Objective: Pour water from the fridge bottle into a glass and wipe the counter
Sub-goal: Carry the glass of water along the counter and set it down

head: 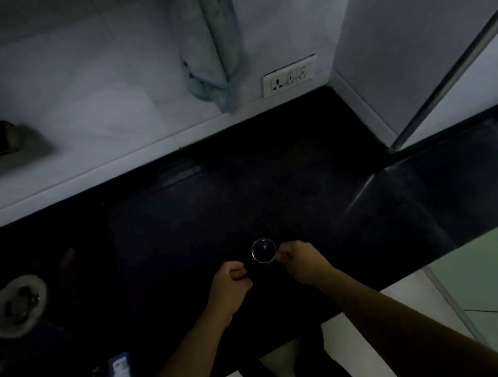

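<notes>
On the dark table (302, 160) near its front edge stands a clear glass (263, 250), upright, seen from above. The right hand (302, 263) touches its right side, fingers curled, though whether it grips the glass I cannot tell. The left hand (228, 284) is a loose fist just left of the glass, apart from it. A towel (209, 41) hangs on the wall behind

Clear glass (263, 250) — upright on counter (306, 185)
</notes>
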{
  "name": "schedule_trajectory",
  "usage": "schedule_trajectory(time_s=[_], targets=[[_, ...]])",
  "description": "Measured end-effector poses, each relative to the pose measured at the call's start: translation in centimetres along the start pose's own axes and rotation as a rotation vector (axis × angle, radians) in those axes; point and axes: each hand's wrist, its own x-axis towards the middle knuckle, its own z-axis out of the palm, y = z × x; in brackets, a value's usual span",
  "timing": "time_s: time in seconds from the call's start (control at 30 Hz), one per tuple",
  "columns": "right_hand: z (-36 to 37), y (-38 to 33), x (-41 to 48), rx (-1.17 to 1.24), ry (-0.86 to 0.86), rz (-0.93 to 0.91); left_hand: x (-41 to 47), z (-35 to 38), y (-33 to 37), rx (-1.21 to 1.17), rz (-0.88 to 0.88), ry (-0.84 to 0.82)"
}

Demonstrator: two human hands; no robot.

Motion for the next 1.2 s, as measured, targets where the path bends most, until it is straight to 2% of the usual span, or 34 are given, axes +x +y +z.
schedule_trajectory(time_s=[0.23,0.4,0.6,0.77,1.2], targets=[[0.4,0.6,0.4,0.002,-0.064,-0.028,0.6,1.6,0.3,-0.224,-0.080,0.007],[0.5,0.4,-0.3,0.104,-0.046,-0.031,0.4,2.4,0.9,-0.406,-0.116,-0.008],[-0.3,-0.6,-1.6,0.014,-0.103,-0.132,-0.4,1.9,1.1,-0.497,-0.086,-0.038],[-0.5,-1.5,-2.9,0.035,-0.097,-0.156,-2.1,1.1,0.8,-0.528,-0.063,-0.042],[2.3,-5.7,-6.2,0.017,-0.205,-0.361,-9.2,-2.3,-2.1,-0.744,-0.052,0.206]])
